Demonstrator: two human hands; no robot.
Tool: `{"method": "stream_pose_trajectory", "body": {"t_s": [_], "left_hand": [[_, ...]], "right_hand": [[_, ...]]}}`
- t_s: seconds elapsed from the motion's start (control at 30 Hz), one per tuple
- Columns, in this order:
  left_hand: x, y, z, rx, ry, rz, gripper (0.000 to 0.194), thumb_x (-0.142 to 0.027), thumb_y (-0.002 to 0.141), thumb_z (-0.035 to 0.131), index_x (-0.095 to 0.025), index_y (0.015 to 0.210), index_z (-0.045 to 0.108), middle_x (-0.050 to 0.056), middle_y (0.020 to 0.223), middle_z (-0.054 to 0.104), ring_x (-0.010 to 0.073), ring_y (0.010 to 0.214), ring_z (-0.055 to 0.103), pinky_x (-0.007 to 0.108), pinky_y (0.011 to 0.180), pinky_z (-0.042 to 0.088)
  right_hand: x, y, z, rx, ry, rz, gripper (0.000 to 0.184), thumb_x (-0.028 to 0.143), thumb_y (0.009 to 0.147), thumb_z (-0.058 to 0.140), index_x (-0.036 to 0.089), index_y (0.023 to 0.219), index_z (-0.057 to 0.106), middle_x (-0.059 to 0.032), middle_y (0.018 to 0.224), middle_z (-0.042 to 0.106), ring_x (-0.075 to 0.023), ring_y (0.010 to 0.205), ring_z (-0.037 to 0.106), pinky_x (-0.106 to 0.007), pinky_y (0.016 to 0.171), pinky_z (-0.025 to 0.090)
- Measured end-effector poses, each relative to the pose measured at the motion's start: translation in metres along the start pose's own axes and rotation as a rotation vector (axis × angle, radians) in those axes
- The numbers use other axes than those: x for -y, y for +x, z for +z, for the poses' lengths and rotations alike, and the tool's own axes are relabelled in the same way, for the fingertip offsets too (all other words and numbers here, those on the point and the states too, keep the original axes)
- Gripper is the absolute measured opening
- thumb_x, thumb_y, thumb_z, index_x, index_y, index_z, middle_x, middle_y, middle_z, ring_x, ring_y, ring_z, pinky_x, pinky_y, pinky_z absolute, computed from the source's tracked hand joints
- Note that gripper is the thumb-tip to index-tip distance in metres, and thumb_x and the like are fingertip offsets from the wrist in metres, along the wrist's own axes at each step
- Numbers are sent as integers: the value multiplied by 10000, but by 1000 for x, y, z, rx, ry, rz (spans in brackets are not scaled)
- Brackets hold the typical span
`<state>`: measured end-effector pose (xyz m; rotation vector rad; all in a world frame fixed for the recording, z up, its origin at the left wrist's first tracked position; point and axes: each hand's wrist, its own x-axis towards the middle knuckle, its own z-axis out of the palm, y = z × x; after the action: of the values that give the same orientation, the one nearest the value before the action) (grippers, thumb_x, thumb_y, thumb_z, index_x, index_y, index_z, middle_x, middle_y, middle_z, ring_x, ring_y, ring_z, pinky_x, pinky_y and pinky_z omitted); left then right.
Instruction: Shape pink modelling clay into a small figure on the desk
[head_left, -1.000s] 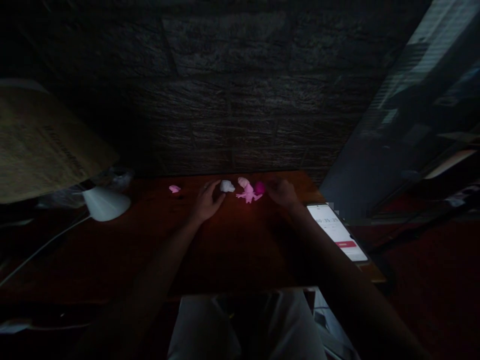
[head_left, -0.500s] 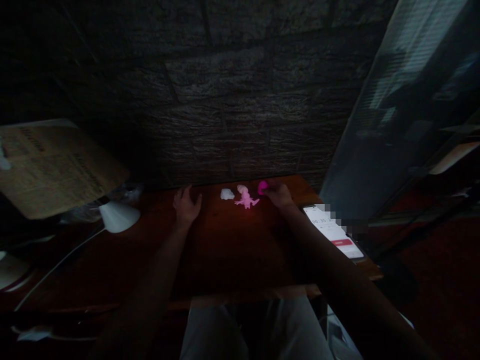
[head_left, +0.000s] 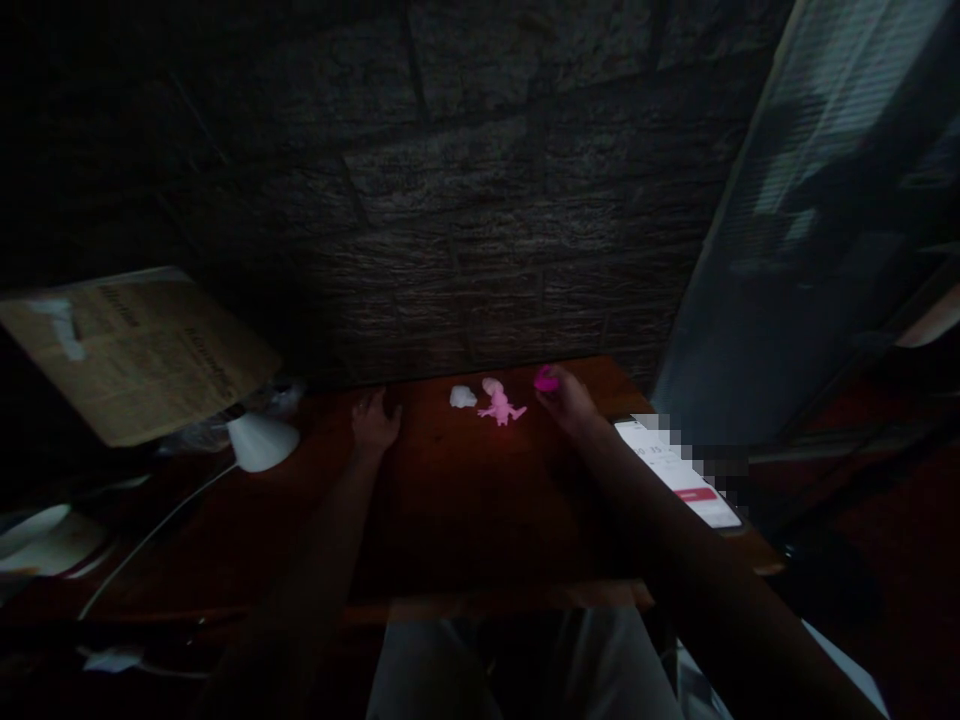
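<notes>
My right hand (head_left: 574, 403) pinches a magenta lump of modelling clay (head_left: 546, 379) at the right of the wooden table. Left of it lies a pink clay figure (head_left: 501, 405) with limb-like pieces spread out and a paler, ridged piece at its top. Beside that figure sits a white lump of clay (head_left: 463, 397). My left hand (head_left: 376, 422) rests near the table's back edge, left of the white lump, fingers and thumb apart. Whatever lies beneath its fingers is hidden in the dim light.
A lamp with a white cone-shaped head (head_left: 262, 442) and cable stands left, under a brown paper sheet (head_left: 150, 355). A cup-like white object (head_left: 52, 540) is at far left. A lit phone (head_left: 679, 475) lies at the right edge. A stone-patterned wall (head_left: 480, 220) rises behind the table.
My left hand has moved left from beside the white lump to where a small pink lump lay, which no longer shows. My right hand has drawn the magenta lump right, away from the figure.
</notes>
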<state>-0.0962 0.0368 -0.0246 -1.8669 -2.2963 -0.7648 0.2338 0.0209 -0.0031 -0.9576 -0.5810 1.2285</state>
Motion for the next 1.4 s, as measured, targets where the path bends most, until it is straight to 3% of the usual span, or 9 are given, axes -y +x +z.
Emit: {"method": "stream_pose_trajectory", "body": {"t_s": [0.13, 0.3, 0.47, 0.73, 0.9, 1.03, 1.1, 1.23, 1.4], "left_hand": [[5, 12, -1, -13, 15, -28, 427, -244, 864, 480, -78, 1201, 680, 248, 1245, 686, 392, 1269, 570, 548, 1127, 345], [10, 20, -7, -36, -51, -49, 349, -163, 815, 452, -152, 1013, 739, 181, 1006, 762, 354, 1114, 668, 502, 1057, 425], [10, 20, -10, -54, -165, -101, 253, -248, 810, 525, -176, 925, 739, 169, 961, 760, 351, 1035, 694, 465, 992, 492], [22, 17, -19, -94, -497, -276, 57, -190, 739, 622, -206, 692, 649, 133, 821, 729, 344, 1026, 696, 441, 973, 487], [27, 28, -16, -140, -879, -435, 149, -250, 800, 550, -218, 655, 563, 26, 608, 599, 228, 749, 678, 327, 740, 531], [25, 32, -19, -127, -1174, -515, 313, -396, 893, 445, -223, 633, 439, -39, 537, 453, 123, 487, 509, 256, 569, 485], [26, 29, -22, -115, -1281, -515, 381, -440, 903, 465, -224, 608, 359, -58, 522, 391, 93, 446, 433, 235, 529, 447], [30, 23, -24, -87, -1440, -501, 355, -435, 894, 558, -210, 657, 420, -47, 579, 447, 72, 454, 395, 234, 506, 402], [34, 30, -17, -68, -1546, -535, 126, -367, 867, 598, -245, 842, 582, -43, 569, 431, 116, 476, 392, 309, 535, 408]], "right_hand": [[7, -4, 3, 81, 92, 44, 143, 187, 741, 622, 221, 665, 506, 57, 593, 587, -104, 618, 607, -214, 632, 530], [12, -5, 0, 99, 109, 67, 206, 317, 829, 635, 236, 720, 479, 58, 600, 549, -92, 507, 523, -190, 485, 426], [9, -4, 2, 57, 30, 79, 368, 484, 844, 658, 244, 683, 430, 76, 519, 419, -89, 393, 357, -223, 408, 341], [26, -21, 10, -8, -106, -16, 367, 541, 825, 680, 237, 727, 499, 52, 578, 509, -94, 440, 417, -228, 430, 367], [23, -58, 81, 437, -442, -312, 299, 515, 867, 640, 234, 965, 666, -34, 1001, 738, -165, 811, 699, -277, 699, 555], [-37, -78, 161, 705, -1304, -466, 269, 394, 995, 511, 229, 1082, 705, -42, 1104, 759, -176, 1002, 705, -274, 857, 526], [-67, -81, 186, 728, -1458, -453, 221, 330, 961, 583, 181, 1035, 730, -97, 1099, 766, -226, 1042, 705, -312, 899, 512], [-96, -77, 199, 741, -1639, -483, 257, 325, 924, 632, 136, 1066, 734, -183, 1162, 738, -316, 1185, 642, -412, 988, 468], [-68, -47, 189, 687, -1752, -497, 409, 441, 952, 597, 141, 1218, 677, -205, 1320, 649, -349, 1343, 511, -503, 1111, 375]]}}
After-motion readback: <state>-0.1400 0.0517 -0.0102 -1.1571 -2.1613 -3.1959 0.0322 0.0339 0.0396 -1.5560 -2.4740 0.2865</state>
